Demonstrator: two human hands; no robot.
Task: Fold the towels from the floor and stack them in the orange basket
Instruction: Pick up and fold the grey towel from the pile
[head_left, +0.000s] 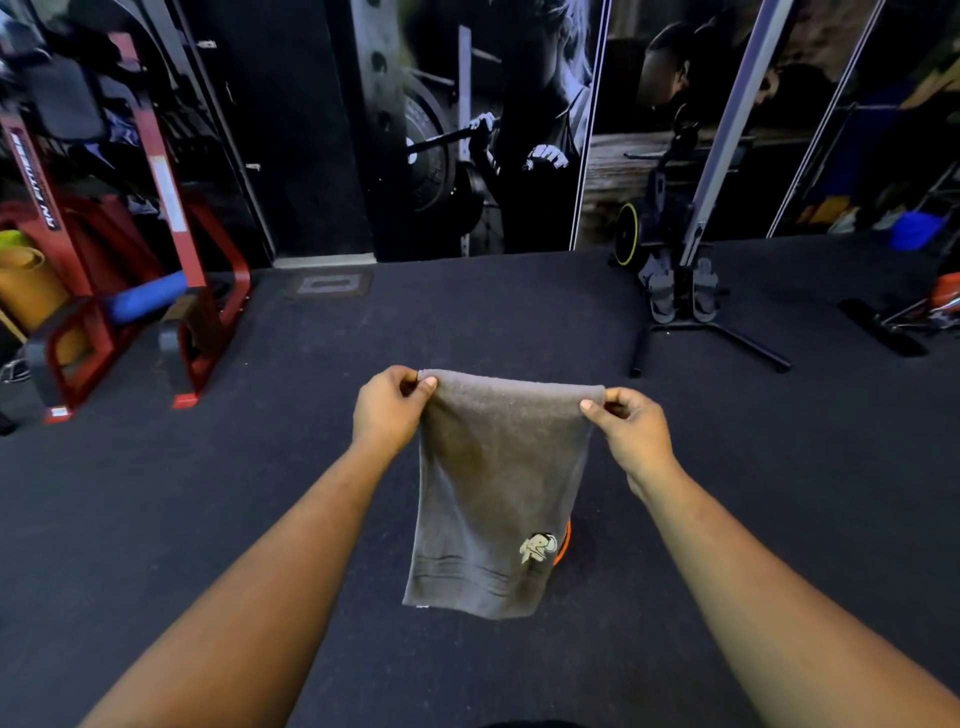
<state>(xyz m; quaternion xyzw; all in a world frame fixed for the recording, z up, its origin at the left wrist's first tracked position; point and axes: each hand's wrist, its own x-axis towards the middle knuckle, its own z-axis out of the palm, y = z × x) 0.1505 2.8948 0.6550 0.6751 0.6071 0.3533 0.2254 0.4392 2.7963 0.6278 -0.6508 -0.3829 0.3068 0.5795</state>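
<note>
The left hand (387, 410) and right hand (631, 428) each pinch a top corner of the grey terry towel (493, 493), which hangs lengthwise straight down over the mostly hidden orange basket (565, 545).

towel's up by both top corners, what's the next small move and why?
Probably bring the left hand and right hand together to halve the grey towel: it hangs flat and open, with the orange basket mostly hidden behind it.

Dark gym floor (467, 312) bears red rack (197, 291) (left) and rower (685, 291).
</note>
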